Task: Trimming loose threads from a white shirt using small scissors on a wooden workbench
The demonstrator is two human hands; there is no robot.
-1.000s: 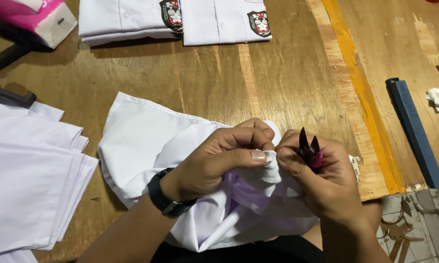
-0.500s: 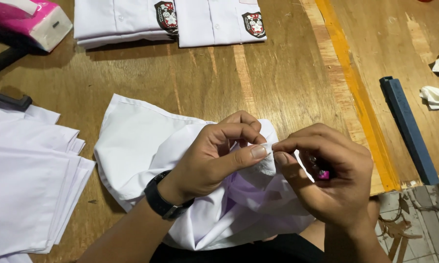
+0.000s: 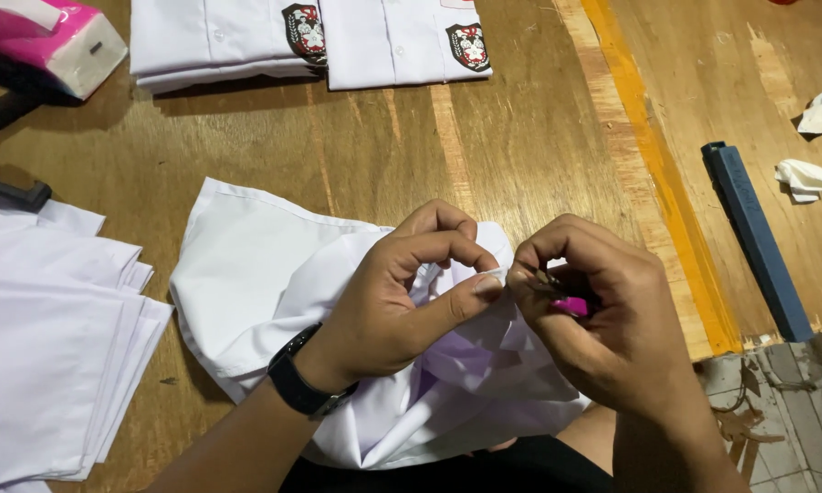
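Worn wooden boards [image 3: 520, 137] make up the work surface, with a yellow painted stripe [image 3: 653, 155] running down the right side and tiled floor showing past the table's edge at the lower right. A crumpled white shirt [image 3: 256, 274] lies spread at the near edge, bunched up under both hands. The left hand [image 3: 402, 292], with a black watch [image 3: 297, 383] on its wrist, pinches a small fold of the white cloth between thumb and forefinger. The right hand [image 3: 602, 329] is closed, its fingertips meeting the same fold just beside the left thumb; a small pink tool [image 3: 570, 306] is tucked in its palm, mostly hidden, so its kind cannot be told. The two hands are together, touching at the fold.

To the left sits a stack of flat white fabric pieces [image 3: 46, 347]. At the far edge lie two folded white shirts [image 3: 310, 46] with dark crests on their pockets. A pink and white box-shaped object [image 3: 46, 36] rests at the upper left. A blue bar [image 3: 756, 242] lies right of the yellow stripe, with scraps of white cloth [image 3: 808, 178] near it.
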